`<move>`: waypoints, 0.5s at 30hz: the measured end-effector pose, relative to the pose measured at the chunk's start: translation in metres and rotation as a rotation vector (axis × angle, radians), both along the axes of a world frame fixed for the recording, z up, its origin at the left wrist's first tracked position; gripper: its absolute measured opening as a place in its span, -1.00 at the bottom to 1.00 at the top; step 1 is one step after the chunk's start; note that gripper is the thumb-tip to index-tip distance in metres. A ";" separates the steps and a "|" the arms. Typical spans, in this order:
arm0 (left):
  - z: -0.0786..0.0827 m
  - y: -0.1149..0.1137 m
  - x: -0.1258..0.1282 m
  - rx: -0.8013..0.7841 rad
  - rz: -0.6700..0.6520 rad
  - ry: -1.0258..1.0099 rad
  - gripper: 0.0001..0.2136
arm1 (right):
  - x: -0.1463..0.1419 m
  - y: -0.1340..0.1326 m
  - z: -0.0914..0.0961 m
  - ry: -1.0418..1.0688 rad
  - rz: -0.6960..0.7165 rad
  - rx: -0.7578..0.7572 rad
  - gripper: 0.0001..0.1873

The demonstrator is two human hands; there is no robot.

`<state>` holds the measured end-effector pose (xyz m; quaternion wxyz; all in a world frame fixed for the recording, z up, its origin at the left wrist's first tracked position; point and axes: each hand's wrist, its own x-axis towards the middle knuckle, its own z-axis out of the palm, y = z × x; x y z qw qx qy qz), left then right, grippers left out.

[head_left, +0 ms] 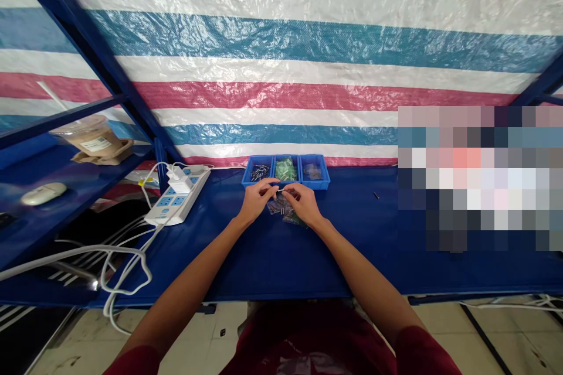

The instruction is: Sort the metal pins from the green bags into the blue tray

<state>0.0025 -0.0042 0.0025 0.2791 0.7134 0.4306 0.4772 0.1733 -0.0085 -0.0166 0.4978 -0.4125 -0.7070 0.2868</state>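
Note:
My left hand (pixel 256 199) and my right hand (pixel 304 203) meet over the blue table (pixel 272 258), fingers pinched together on a small thin part (pixel 280 191) held between them; I cannot make out what it is. Under the hands lies a small clear bag with dark and green bits (pixel 284 211). Just beyond them stand three blue bins: one with dark metal pins (pixel 260 171), one with green parts (pixel 285 169), one with a few dark parts (pixel 313 171).
A white power strip with a plug (pixel 178 196) lies at the left, its white cables (pixel 118 258) trailing off the table edge. A blue shelf at the left carries a drink cup (pixel 93 137) and a white mouse (pixel 43 193). A striped tarp (pixel 308 70) backs the table. A small dark piece (pixel 376 194) lies to the right.

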 end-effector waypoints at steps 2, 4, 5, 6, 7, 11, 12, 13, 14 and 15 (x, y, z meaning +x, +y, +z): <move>0.000 -0.001 0.000 -0.003 -0.016 0.005 -0.68 | 0.000 0.000 0.000 0.003 0.004 0.002 -0.76; 0.000 -0.001 0.000 -0.008 -0.022 -0.008 -0.68 | 0.000 -0.001 0.000 0.003 0.019 0.010 -0.75; 0.000 -0.001 0.001 -0.011 -0.020 -0.021 -0.69 | 0.000 -0.001 0.001 0.001 0.027 0.012 -0.74; -0.001 0.000 0.001 -0.015 -0.015 -0.039 -0.69 | 0.000 -0.002 0.001 0.002 0.032 0.010 -0.73; -0.001 0.000 0.001 -0.022 -0.009 -0.062 -0.69 | 0.000 -0.002 0.002 0.010 0.029 0.003 -0.73; -0.002 0.002 0.000 -0.049 0.011 -0.130 -0.69 | 0.001 -0.005 0.006 0.112 -0.008 -0.066 -0.73; -0.002 0.002 -0.001 -0.049 0.018 -0.121 -0.69 | 0.002 -0.005 0.007 0.140 -0.016 -0.084 -0.72; -0.002 0.003 -0.001 -0.047 0.023 -0.098 -0.70 | 0.002 -0.005 0.008 0.162 -0.021 -0.099 -0.71; -0.002 0.004 -0.002 -0.039 0.025 -0.067 -0.70 | 0.002 -0.005 0.008 0.181 -0.022 -0.112 -0.70; -0.003 0.004 -0.002 -0.026 0.022 -0.034 -0.71 | 0.002 -0.004 0.008 0.196 -0.018 -0.123 -0.68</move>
